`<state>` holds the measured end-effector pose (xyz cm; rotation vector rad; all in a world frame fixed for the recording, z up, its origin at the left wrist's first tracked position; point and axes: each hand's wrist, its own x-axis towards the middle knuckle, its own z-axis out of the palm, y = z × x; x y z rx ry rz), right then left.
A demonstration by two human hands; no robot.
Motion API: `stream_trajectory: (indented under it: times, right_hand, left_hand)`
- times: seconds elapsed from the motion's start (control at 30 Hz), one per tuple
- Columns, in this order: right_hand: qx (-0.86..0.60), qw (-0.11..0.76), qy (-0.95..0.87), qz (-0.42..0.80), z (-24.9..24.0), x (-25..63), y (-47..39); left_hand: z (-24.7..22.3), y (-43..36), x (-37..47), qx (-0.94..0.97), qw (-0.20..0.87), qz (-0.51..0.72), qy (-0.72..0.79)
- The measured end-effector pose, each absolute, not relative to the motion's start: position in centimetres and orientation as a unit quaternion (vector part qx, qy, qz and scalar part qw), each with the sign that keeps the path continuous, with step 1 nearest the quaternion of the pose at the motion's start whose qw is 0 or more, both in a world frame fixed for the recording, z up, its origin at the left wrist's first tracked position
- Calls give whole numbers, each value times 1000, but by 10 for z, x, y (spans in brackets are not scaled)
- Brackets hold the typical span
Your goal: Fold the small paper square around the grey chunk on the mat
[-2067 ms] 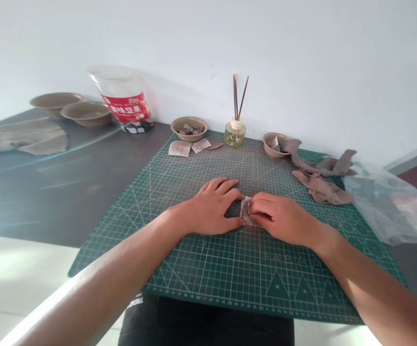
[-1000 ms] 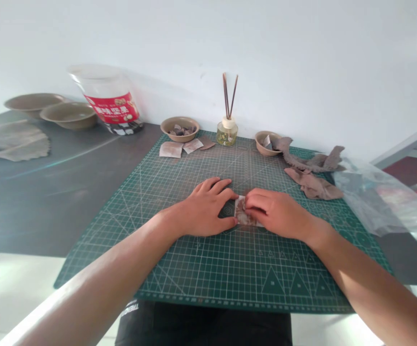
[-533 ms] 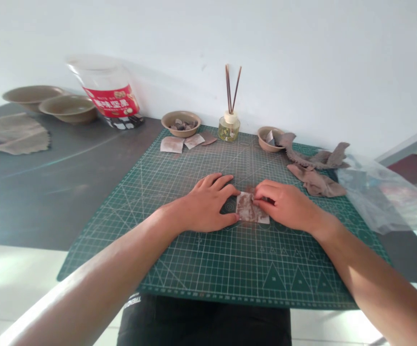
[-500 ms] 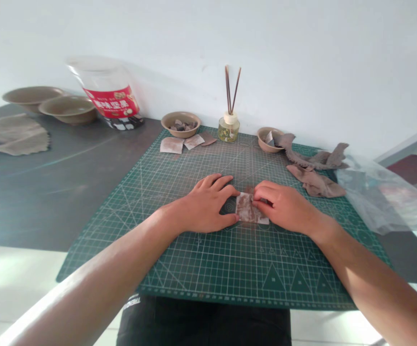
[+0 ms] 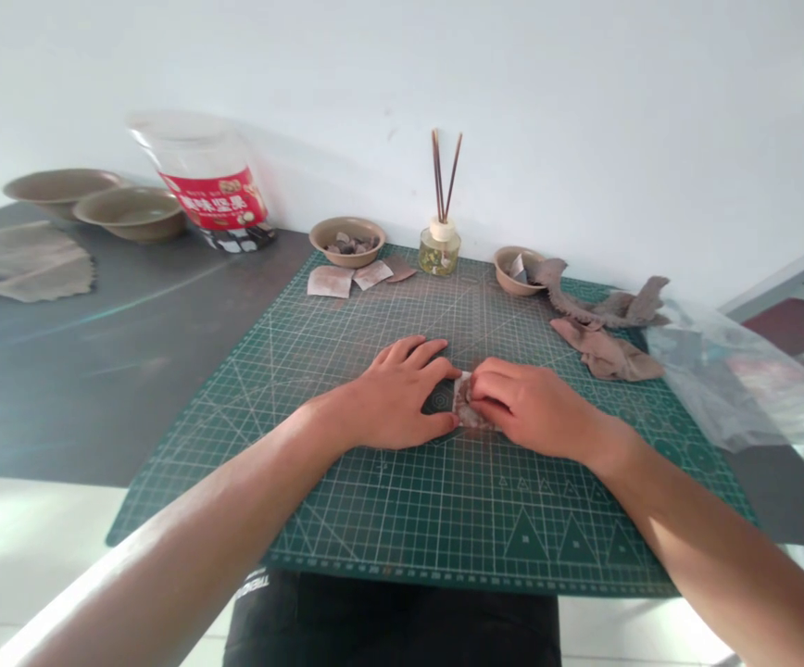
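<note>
My left hand (image 5: 406,394) lies flat on the green cutting mat (image 5: 374,500), its fingers spread. Its thumb and index fingertips touch the left edge of a small, white, square sheet with brown smears (image 5: 466,413). Over that sheet, my right hand (image 5: 531,403) is closed in a pinch, with the fingertips down against the smeared face. Whatever the pinch holds, if anything, is hidden by the fingers. Most of the sheet's right part is covered by my right hand.
Behind my hands are a bowl of brownish chunks (image 5: 347,243), brown-stained sheets (image 5: 330,282), a reed diffuser (image 5: 439,248), a small bowl (image 5: 513,278) and crumpled cloths (image 5: 607,352). Plastic film (image 5: 714,389) lies right. A jar (image 5: 211,199) and larger bowls (image 5: 134,218) stand left.
My right hand has slid left across the smeared sheet and now covers more of it. My left hand stays in place at the sheet's left edge.
</note>
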<state>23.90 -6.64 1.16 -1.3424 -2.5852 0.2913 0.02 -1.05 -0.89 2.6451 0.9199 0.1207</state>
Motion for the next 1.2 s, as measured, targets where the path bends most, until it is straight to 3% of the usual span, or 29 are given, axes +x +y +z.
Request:
stream_trajectory:
  times: [0.1,0.27,0.43,0.63,0.8,1.2]
  right_hand:
    - [-490,106,-860,99,16,246,-66]
    - [-420,96,-888,158,16,244,-67]
    - [-481,118,-862,109,14,247,-62]
    - [-401,96,-897,162,15,241,-69]
    - [-470,110,-868,117,14,239,-69]
    - [-433,94,-882,157,13,245,-68]
  left_hand:
    - [-8,-11,0,929,168,46,326]
    - [-6,-12,1,927,182,35,326]
    - [-9,-10,1,929,167,46,328]
    - [-8,-10,1,930,169,39,323]
    - [-6,-11,1,931,164,38,325]
    - [-5,-12,1,931,162,34,325]
